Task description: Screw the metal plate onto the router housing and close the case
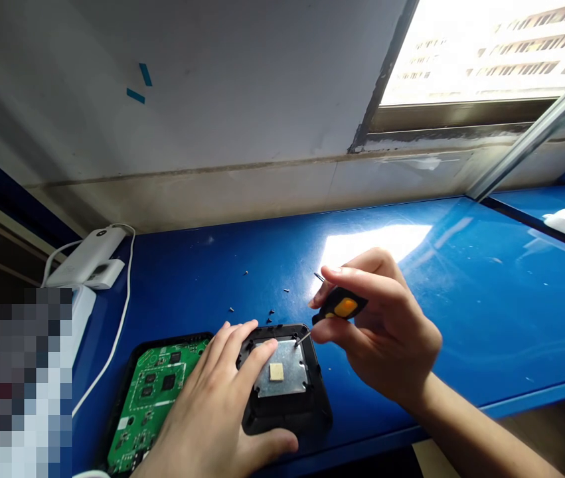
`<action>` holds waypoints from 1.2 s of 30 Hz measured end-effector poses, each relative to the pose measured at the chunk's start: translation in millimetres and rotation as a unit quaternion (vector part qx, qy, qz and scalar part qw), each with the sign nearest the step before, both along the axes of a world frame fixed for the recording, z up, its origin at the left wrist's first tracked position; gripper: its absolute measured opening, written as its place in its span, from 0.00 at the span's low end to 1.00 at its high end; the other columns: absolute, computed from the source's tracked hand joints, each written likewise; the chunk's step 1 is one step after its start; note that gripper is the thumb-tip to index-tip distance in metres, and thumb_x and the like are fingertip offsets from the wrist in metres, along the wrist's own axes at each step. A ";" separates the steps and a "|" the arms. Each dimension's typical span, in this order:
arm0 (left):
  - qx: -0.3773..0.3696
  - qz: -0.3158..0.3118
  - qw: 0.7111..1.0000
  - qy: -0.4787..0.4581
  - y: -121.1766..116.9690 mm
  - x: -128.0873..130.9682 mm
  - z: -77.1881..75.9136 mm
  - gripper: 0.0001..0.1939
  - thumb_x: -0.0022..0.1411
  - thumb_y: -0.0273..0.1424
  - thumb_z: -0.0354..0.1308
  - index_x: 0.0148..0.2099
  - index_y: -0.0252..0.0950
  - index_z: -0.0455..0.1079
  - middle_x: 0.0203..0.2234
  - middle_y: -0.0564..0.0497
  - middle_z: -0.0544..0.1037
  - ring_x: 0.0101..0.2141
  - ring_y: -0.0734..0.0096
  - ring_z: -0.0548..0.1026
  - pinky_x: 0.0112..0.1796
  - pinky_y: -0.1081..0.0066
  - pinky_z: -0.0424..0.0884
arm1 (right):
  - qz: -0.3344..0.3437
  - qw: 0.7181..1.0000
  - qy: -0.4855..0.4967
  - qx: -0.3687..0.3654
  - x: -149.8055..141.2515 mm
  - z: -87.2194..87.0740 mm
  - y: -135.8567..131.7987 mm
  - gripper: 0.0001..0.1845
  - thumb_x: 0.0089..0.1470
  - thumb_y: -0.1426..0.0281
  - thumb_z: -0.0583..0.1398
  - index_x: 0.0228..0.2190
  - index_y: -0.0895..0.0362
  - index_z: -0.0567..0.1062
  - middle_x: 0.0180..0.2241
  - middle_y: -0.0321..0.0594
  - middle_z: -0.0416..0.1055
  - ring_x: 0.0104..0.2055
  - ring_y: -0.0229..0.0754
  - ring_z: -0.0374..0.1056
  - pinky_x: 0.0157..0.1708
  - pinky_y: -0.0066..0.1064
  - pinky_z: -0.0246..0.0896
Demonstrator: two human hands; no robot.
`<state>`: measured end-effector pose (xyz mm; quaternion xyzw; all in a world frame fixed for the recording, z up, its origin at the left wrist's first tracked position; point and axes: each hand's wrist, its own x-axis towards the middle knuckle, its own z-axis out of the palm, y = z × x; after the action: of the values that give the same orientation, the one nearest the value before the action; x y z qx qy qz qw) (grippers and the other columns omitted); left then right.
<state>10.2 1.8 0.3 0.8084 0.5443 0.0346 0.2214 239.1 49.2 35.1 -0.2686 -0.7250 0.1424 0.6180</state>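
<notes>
Blue bench [202,259] against a pale wall [242,93], window [486,60] upper right. Metal plate [289,362] with a square pad [276,372] lies inside the open black housing [322,401], near the bench's front edge. Right hand [386,325] grips a black-and-yellow screwdriver [344,307], tip at the plate's upper-right corner. Left hand [217,392] spread, grasping nothing, resting across housing and plate. Green circuit board [155,398] just left, partly hidden by that hand. Five loose screws [271,311] beyond. Judgement: plate seated, screw work midway, direction unclear; board and housing lie separate. White device [87,255] far left; no writing legible.
</notes>
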 end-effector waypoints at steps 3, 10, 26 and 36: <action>0.013 -0.003 1.000 -0.002 -1.3 -0.8 -0.9 0.45 0.52 0.49 0.74 0.70 0.58 0.63 0.75 0.49 0.57 0.72 0.31 0.51 0.62 0.32 0.63 | 0.031 0.999 0.002 -0.031 -1.2 1.4 -1.8 0.21 0.71 0.69 0.57 0.62 0.50 0.72 0.49 0.44 0.69 0.44 0.42 0.76 0.39 0.39 0.79; 0.027 -0.008 1.000 0.000 -0.4 -2.4 -5.6 0.45 0.51 0.47 0.74 0.70 0.58 0.63 0.74 0.50 0.58 0.72 0.33 0.53 0.62 0.34 0.65 | 0.026 0.999 -0.002 -0.024 -4.1 5.1 0.9 0.26 0.65 0.75 0.64 0.61 0.47 0.73 0.43 0.38 0.72 0.40 0.38 0.75 0.41 0.35 0.78; 0.032 -0.021 0.999 0.013 -0.8 -4.2 -5.8 0.44 0.52 0.48 0.74 0.70 0.56 0.65 0.74 0.47 0.58 0.72 0.30 0.54 0.61 0.33 0.66 | -0.016 0.999 -0.039 0.021 -5.0 7.2 -0.5 0.22 0.63 0.68 0.67 0.58 0.49 0.76 0.37 0.38 0.67 0.35 0.40 0.72 0.34 0.35 0.78; 0.045 -0.017 0.999 0.006 -2.4 -3.7 -4.9 0.44 0.52 0.46 0.74 0.70 0.55 0.65 0.73 0.45 0.60 0.71 0.29 0.55 0.60 0.33 0.68 | 0.004 0.999 -0.046 0.005 -6.7 14.8 -0.4 0.27 0.62 0.75 0.66 0.61 0.48 0.74 0.39 0.40 0.73 0.38 0.40 0.75 0.35 0.34 0.78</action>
<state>6.5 -0.6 -4.6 0.8267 0.5299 0.0499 0.1822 232.3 48.8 50.0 -0.2687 -0.7544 0.1293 0.5848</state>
